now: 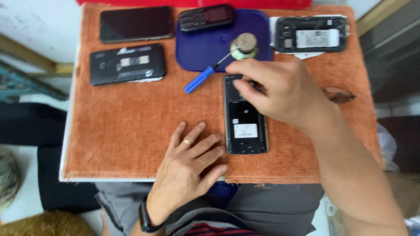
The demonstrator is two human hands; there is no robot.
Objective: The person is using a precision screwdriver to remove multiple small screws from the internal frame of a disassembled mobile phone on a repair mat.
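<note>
The opened phone [245, 118] lay back-up on the orange cloth of the table [131, 131], its dark insides and white label bare. My right hand [280, 89] pinched something small at its top end, grip closed; what, I couldn't tell. My left hand [192, 161] lay flat, fingers spread, steadying beside it. Beyond the grip sat a blue-handled screwdriver [201, 78]

Free room: the bare orange cloth of the worktop [122, 126] at centre left and lower left of the frame. Obstacles: two phones [136, 24] [127, 64] at upper left; blue tray [197, 48] with keypad phone [206, 17], round weight [244, 46] and screwdriver [205, 75] at top centre; opened phone [311, 34] at upper right; opened handset [245, 126] at centre, flanked by both hands.
</note>
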